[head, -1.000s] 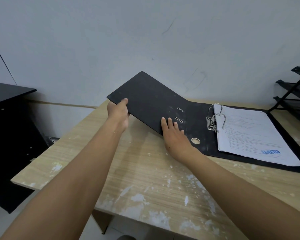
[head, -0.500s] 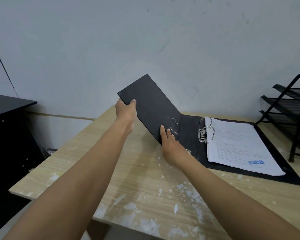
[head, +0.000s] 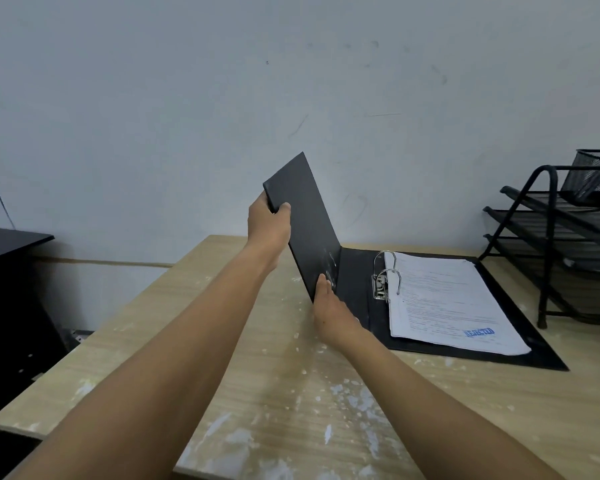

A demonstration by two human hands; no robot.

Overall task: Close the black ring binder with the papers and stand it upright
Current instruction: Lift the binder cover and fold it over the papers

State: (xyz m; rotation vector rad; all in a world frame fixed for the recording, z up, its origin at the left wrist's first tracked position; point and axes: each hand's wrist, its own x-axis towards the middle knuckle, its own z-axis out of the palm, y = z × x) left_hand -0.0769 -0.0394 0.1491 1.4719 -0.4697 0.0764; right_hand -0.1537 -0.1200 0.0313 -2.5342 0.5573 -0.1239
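The wooden desk [head: 257,375], flecked with white, carries the black ring binder [head: 354,289] lying open, its left cover raised steeply. Right of the binder stands a black wire tray rack [head: 548,237]. The papers [head: 447,299] sit on the rings, stamped in blue with what reads "REJECTED". The left hand [head: 269,223] grips the raised cover's edge; the right hand [head: 333,310] pinches its lower corner.

Both forearms are bare up to the frame's lower edge, with no sleeves showing. The left hand [head: 269,223] and right hand [head: 333,311] wear nothing.
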